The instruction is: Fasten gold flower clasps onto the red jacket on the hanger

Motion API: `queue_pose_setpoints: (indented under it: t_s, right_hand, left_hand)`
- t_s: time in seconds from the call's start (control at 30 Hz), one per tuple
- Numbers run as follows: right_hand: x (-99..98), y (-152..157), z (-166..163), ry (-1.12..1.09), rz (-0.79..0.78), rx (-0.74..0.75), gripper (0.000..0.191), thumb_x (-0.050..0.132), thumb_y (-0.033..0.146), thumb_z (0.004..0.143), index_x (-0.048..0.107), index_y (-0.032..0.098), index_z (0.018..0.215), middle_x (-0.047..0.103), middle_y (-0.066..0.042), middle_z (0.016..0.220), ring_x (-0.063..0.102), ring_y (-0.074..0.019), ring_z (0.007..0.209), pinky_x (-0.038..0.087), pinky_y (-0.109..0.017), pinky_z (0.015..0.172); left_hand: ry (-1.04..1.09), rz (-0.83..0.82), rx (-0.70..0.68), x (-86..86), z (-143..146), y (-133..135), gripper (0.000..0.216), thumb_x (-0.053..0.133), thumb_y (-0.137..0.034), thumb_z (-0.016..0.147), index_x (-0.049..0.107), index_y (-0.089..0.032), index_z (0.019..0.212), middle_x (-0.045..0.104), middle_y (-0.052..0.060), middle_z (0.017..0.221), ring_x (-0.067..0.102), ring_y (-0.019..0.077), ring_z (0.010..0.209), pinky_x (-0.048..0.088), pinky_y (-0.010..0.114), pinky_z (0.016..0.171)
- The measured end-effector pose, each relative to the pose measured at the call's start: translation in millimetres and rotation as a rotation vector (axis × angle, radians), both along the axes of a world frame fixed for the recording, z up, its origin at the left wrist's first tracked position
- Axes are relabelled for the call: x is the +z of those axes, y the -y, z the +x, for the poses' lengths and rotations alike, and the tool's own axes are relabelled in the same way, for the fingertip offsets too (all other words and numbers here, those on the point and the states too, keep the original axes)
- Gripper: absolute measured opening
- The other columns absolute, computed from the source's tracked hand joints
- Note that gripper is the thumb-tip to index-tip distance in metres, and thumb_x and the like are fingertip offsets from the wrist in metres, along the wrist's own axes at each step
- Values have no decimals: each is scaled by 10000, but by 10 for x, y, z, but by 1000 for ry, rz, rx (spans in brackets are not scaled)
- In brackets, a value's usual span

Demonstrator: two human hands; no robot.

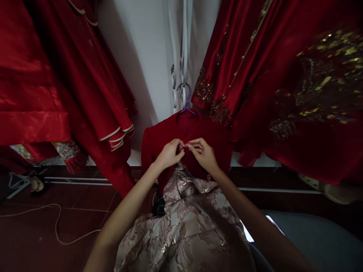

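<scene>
A dark red jacket (159, 138) hangs on a purple hanger (185, 99) against the white wall, over a pale pink and gold brocade skirt (187, 226). My left hand (169, 154) and my right hand (202, 153) meet at the middle of the jacket's front. Both pinch the cloth at a small beaded fastening (185, 144) between the fingertips. The fingers of each hand are curled and pressed together.
Red satin garments (56, 75) hang at the left, and red gowns with gold embroidery (312, 87) hang at the right. A white cable (56, 223) trails over the dark red tiled floor. A grey surface (317, 238) lies at the lower right.
</scene>
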State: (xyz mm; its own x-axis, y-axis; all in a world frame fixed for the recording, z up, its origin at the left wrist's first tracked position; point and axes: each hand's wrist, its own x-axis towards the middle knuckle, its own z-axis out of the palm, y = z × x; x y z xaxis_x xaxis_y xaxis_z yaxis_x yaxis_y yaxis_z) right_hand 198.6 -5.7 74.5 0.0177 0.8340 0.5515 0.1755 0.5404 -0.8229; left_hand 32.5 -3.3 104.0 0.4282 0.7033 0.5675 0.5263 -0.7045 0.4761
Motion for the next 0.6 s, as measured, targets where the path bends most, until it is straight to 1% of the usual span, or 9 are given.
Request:
queue_pose_setpoints:
  t_s: [0.17, 0.27, 0.33, 0.47, 0.6]
  right_hand:
    - [35, 47, -42, -41, 15, -36, 266, 606, 395, 741, 647, 199, 917, 672, -57, 964, 640, -189, 877, 547, -355, 785]
    - [19, 55, -58, -78, 23, -78, 344, 634, 392, 714, 667, 202, 1000, 672, -58, 1005, 645, -213, 883, 545, -389, 811]
    - [6, 52, -60, -89, 20, -85, 372, 654, 385, 694, 669, 206, 1020, 669, -58, 1016, 647, -222, 881, 550, -399, 806]
    - [-13, 29, -49, -112, -2, -80, 358, 672, 368, 675, 681, 197, 990, 676, -61, 995, 651, -219, 861, 553, -397, 801]
    - [-13, -14, -23, -131, -29, -47, 368, 688, 342, 657, 672, 179, 988, 685, -61, 942, 650, -205, 826, 543, -405, 815]
  left_hand:
    - [-81, 25, 0, 114, 11, -7, 61, 502, -233, 781, 522, -181, 805, 587, 31, 810, 563, 136, 731, 443, 258, 694]
    - [-74, 28, 11, 117, 37, -27, 58, 497, -214, 781, 521, -181, 823, 594, 34, 833, 571, 137, 747, 445, 254, 699]
    - [-65, 33, 11, 103, 50, -35, 61, 499, -211, 780, 519, -182, 829, 598, 33, 839, 574, 136, 747, 447, 250, 695]
    - [-78, 50, -2, 97, 51, -43, 53, 490, -208, 785, 516, -184, 824, 603, 27, 828, 572, 134, 731, 442, 245, 684]
    - [-141, 86, 1, 137, 49, -44, 35, 476, -195, 793, 509, -187, 802, 597, 25, 808, 564, 138, 707, 431, 247, 668]
